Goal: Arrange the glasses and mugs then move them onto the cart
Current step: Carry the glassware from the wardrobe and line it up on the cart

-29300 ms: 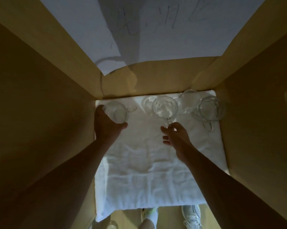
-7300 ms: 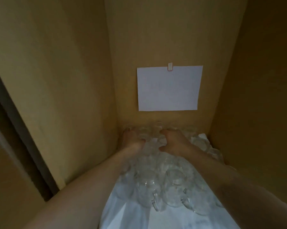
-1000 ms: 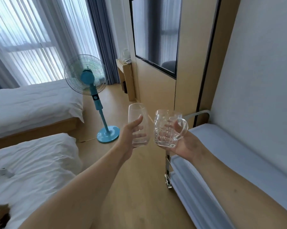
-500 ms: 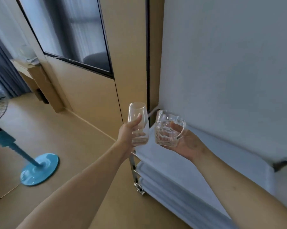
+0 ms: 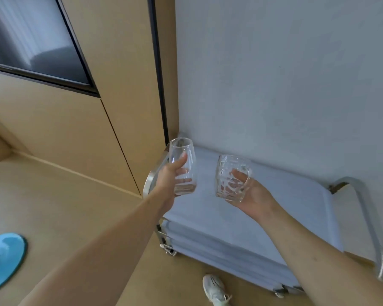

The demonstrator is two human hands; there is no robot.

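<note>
While the cart (image 5: 296, 195) ran partly behind both arms, the left hand (image 5: 168, 186) gripped a smooth clear glass (image 5: 184, 160) and the right hand (image 5: 252, 195) held a dimpled mug (image 5: 225, 173) above its white-covered top.

This looks like a hotel room or similar lodging. A metal-framed service cart (image 5: 248, 221) with stacked shelves lined in white cloth stands at the lower right of the frame against a plain white wall (image 5: 274, 74), and tan wood panelling (image 5: 64, 129) fills the left half, with a dark wall-mounted screen (image 5: 31, 45) at the upper left. A pale wood floor (image 5: 60, 206) runs across the lower left, where the round blue base of a standing fan (image 5: 3, 259) shows at the edge.
</note>
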